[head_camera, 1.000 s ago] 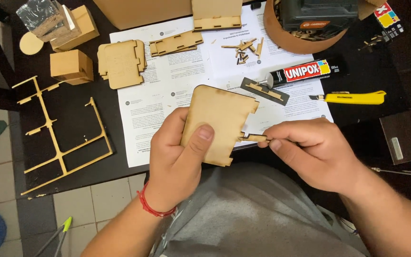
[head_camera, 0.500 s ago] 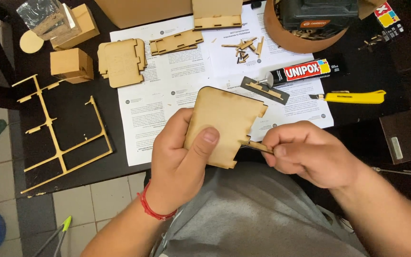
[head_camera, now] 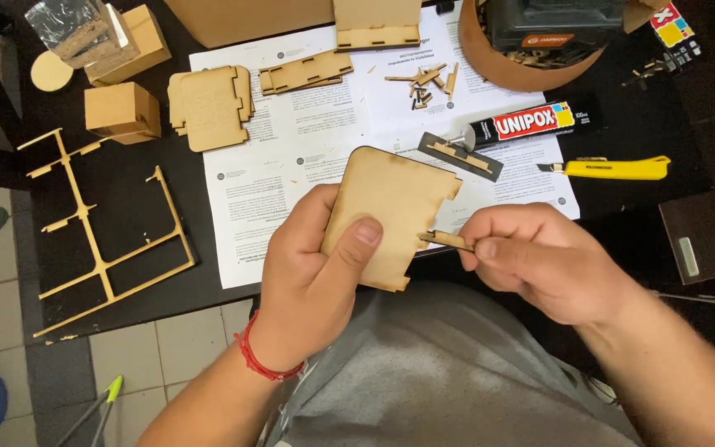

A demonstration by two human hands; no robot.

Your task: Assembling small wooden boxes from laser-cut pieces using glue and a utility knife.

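- Head view: a flat, pale laser-cut plywood panel (head_camera: 391, 217) is gripped by the left hand (head_camera: 316, 273), thumb across its face, above the lap.
- A small wooden peg (head_camera: 444, 240) is pinched in the right hand (head_camera: 539, 261).
- Since a second ago, the peg has been brought against the panel's right-edge notch; insertion appears underway.

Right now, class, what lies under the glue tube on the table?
The glue tube lies on printed instruction sheets, which rest on the dark table. Its nozzle end touches a small dark strip. Whatever is beneath the sheets is covered.
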